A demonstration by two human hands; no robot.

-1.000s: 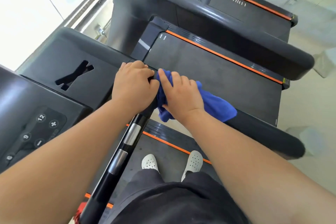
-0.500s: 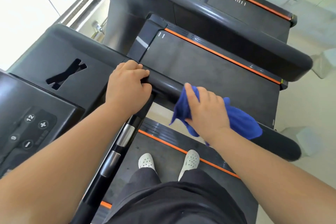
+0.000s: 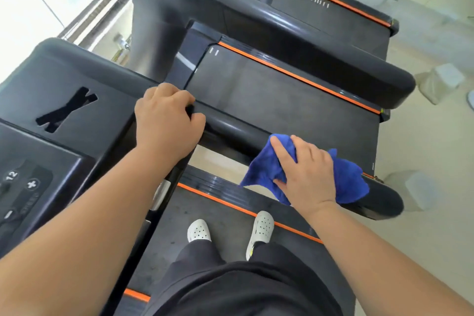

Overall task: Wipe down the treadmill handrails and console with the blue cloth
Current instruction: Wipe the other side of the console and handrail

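Note:
I stand on a treadmill belt. The black right handrail (image 3: pixel 238 133) runs from the console (image 3: pixel 64 90) towards the lower right and ends in a rounded tip. My left hand (image 3: pixel 166 120) grips the rail where it joins the console. My right hand (image 3: pixel 307 172) presses the blue cloth (image 3: pixel 348 182) flat over the rail, close to its rounded end. The cloth drapes over both sides of the rail and hides that stretch of it. The console's keypad (image 3: pixel 20 187) with number and plus buttons shows at the left edge.
A front crossbar with silver grip sensors (image 3: pixel 160 195) runs below my left forearm. A second treadmill (image 3: pixel 282 90) with orange trim stands right beside this one, its own handrail (image 3: pixel 346 59) parallel. A third lies beyond. Pale floor and a bright window surround them.
My right hand has slid the blue cloth along the handrail, away from my left hand and towards the rail's free end. My left hand has kept its grip at the console.

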